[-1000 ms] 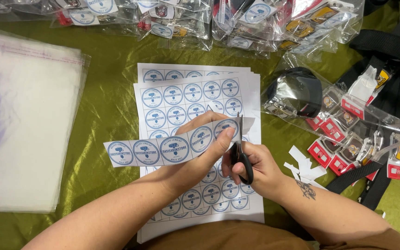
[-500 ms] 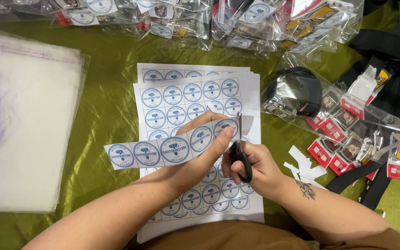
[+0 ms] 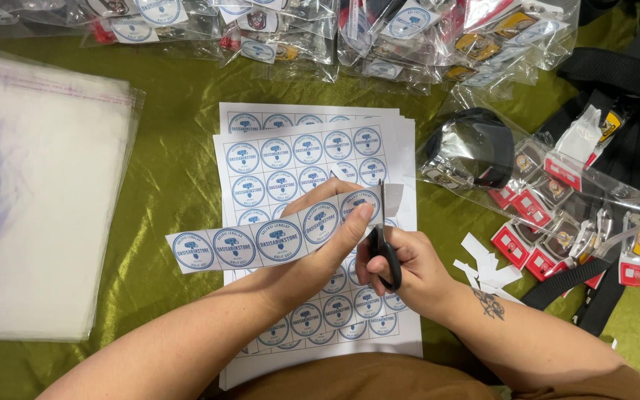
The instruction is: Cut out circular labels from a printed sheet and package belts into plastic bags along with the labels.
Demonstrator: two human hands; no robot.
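Since the earlier frame, we are barely shifting the label strip (image 3: 261,241) leftward. Our left hand (image 3: 318,244) is pinching its right end; its long axis is running left. Our right hand (image 3: 409,270) is closing around scissors (image 3: 384,237), cutting just right of the pinch, above the label sheets (image 3: 305,159).

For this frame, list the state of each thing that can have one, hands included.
Left hand: pinching the label strip.
Right hand: gripping the scissors.
Scissors: blades up, at the strip's right end.
Label strip: held above the sheets, partly cut.
Label sheets: stacked flat.
Clear bags: stacked, empty.
Paper scraps: loose on the cloth.
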